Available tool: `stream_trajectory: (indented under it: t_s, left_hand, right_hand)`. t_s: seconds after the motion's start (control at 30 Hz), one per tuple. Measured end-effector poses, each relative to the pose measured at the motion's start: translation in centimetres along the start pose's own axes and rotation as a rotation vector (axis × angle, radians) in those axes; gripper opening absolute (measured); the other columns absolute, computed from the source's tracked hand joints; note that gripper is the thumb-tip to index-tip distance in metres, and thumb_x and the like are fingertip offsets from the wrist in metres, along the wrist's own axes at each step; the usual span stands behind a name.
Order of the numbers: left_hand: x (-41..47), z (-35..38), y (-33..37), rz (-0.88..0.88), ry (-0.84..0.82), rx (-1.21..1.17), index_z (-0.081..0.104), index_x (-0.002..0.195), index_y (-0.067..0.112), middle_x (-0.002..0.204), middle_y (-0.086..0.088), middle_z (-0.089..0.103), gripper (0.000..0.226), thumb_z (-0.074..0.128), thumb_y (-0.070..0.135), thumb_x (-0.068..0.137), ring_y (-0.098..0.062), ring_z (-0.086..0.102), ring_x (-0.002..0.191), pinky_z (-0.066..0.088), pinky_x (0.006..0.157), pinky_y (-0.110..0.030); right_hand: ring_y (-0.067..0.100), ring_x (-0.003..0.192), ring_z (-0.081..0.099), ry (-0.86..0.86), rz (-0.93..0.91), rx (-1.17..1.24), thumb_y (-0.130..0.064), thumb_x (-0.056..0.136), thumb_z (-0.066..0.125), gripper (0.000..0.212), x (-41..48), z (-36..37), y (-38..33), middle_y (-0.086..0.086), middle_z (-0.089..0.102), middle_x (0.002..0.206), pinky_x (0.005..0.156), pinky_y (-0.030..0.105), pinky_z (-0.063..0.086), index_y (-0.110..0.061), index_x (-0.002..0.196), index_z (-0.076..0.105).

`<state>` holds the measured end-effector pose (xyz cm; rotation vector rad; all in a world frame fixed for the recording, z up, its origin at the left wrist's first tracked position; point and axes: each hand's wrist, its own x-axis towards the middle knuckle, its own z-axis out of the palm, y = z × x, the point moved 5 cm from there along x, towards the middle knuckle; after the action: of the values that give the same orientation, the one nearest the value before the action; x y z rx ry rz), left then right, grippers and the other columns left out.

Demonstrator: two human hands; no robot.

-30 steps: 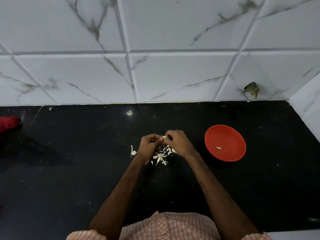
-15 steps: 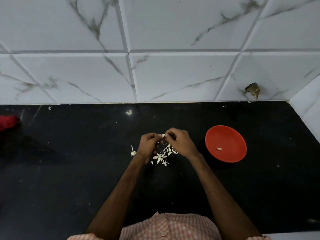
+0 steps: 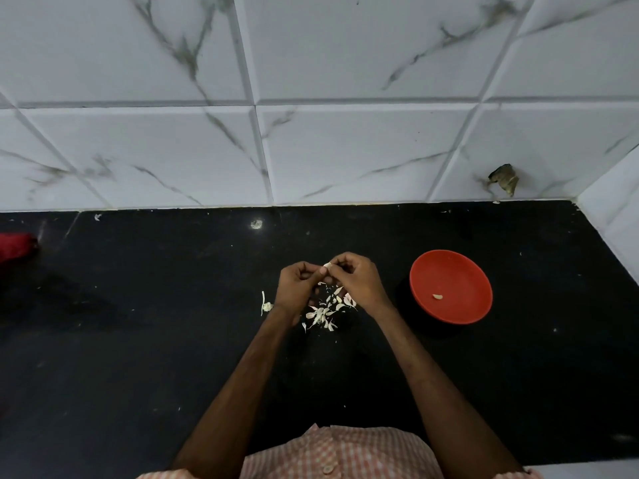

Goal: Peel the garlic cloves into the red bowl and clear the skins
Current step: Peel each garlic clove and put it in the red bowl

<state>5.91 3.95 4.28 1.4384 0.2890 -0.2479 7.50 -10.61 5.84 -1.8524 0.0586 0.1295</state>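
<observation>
- A person in a checked shirt [image 3: 339,451] bends over a black counter [image 3: 138,340], both forearms reaching forward.
- Skins [image 3: 325,311] lie in a loose heap on the counter right under the hands. A stalk scrap [image 3: 264,305] lies just beside the left wrist, apart from the heap.
- The left hand [image 3: 297,288] has its fingers curled in. Thumb and fingertips pinch a clove [image 3: 327,265], a pale sliver showing between the two hands, above the heap.
- The right hand [image 3: 359,285] meets it fingertip to fingertip, fingers curled and pinching the same clove. Whether it grips skin or flesh is too small to tell.
- The step appears to be stripping the skin. It likely goes best if the left hand holds the clove steady while the right pulls the skin away in strips. Working over the heap lets the scraps fall in one place, ready for clearing.
- The red bowl [image 3: 449,271] sits to the right of the right hand, near but apart, with one peeled clove [image 3: 437,296] inside. The clove in hand should go there only once bare, so no skin lands in the bowl.
- With one clove in the bowl, the task looks early. Whether the heap hides more cloves cannot be told.
- Farther off, a red cloth [image 3: 15,245] lies at the counter's left edge. Behind stands a marbled tile wall [image 3: 345,150] with a chipped hole [image 3: 503,179].
</observation>
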Motion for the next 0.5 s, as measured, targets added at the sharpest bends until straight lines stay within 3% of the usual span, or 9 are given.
stream_trajectory:
  t_s: [0.13, 0.23, 0.4, 0.5]
  left_hand:
    - [0.1, 0.4, -0.2, 0.039, -0.018, 0.076, 0.06, 0.093, 0.001, 0.073, -0.007, 0.072, 0.009, 0.062, 0.008, 0.097, -0.008, 0.049, 0.044, 0.032, 0.034, -0.018]
    - [0.3, 0.4, 0.0, 0.09, -0.007, 0.152, 0.061, 0.093, 0.002, 0.075, -0.009, 0.071, 0.011, 0.062, 0.012, 0.098, -0.011, 0.049, 0.045, 0.034, 0.034, -0.019]
    - [0.3, 0.5, 0.7, 0.116, 0.039, 0.15, 0.065, 0.096, 0.0, 0.075, -0.009, 0.069, 0.013, 0.064, 0.013, 0.097, -0.004, 0.052, 0.043, 0.037, 0.035, -0.018]
    - [0.3, 0.4, 0.9, 0.166, 0.058, 0.233, 0.067, 0.094, 0.005, 0.079, -0.004, 0.071, 0.009, 0.066, 0.014, 0.095, -0.003, 0.062, 0.058, 0.044, 0.047, -0.014]
  right_hand:
    - [0.019, 0.064, 0.071, 0.005, 0.057, 0.01, -0.01, 0.089, 0.072, 0.002, -0.1, 0.0, 0.0, 0.007, 0.074, 0.073, 0.052, 0.029, 0.058, -0.009, 0.088, 0.071]
    - [0.016, 0.057, 0.07, 0.029, 0.046, -0.018, -0.009, 0.087, 0.073, 0.004, -0.1, -0.1, -0.3, 0.006, 0.073, 0.067, 0.051, 0.027, 0.057, -0.007, 0.084, 0.071]
    - [0.017, 0.065, 0.073, 0.036, 0.007, -0.001, -0.006, 0.093, 0.067, 0.007, 0.0, -0.8, -0.1, 0.008, 0.074, 0.078, 0.054, 0.028, 0.059, -0.004, 0.095, 0.073]
    - [0.015, 0.069, 0.074, 0.012, -0.062, -0.108, -0.007, 0.093, 0.066, 0.01, 0.3, -1.1, -0.2, 0.002, 0.075, 0.08, 0.061, 0.032, 0.062, -0.009, 0.096, 0.076]
